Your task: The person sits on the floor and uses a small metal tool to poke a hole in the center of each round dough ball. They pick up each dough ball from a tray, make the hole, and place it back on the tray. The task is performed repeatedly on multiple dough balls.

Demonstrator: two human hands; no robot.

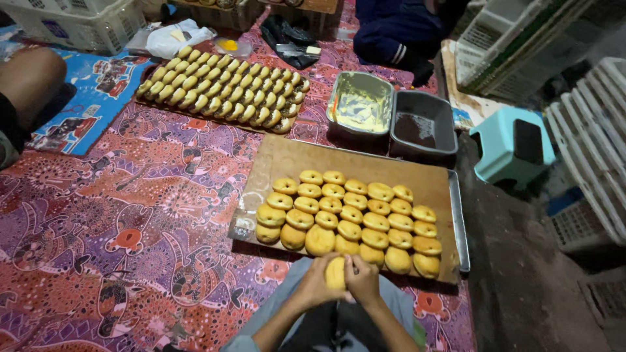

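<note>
Both hands meet at the bottom centre of the view, over the person's lap. The left hand [317, 281] and the right hand [360, 279] are each closed around one yellow bun [335, 273], which is held upright between them, just in front of the near edge of the wooden board [287, 160]. The bun is pale golden, smooth and oval.

On the board lie rows of round golden buns [349, 220], packed touching. Beyond it stand two rectangular tubs side by side: the left tub [360, 103] holds pale yellow cream, the right tub [422, 124] a dark filling. Further left, a tray of filled buns [225, 88] stands on edge in close rows. A white plastic bag [176, 38] lies behind that tray. White plastic crates [515, 39] are stacked at upper right, beside a teal stool [512, 146]. All rests on a patterned red floor mat [130, 228].
</note>
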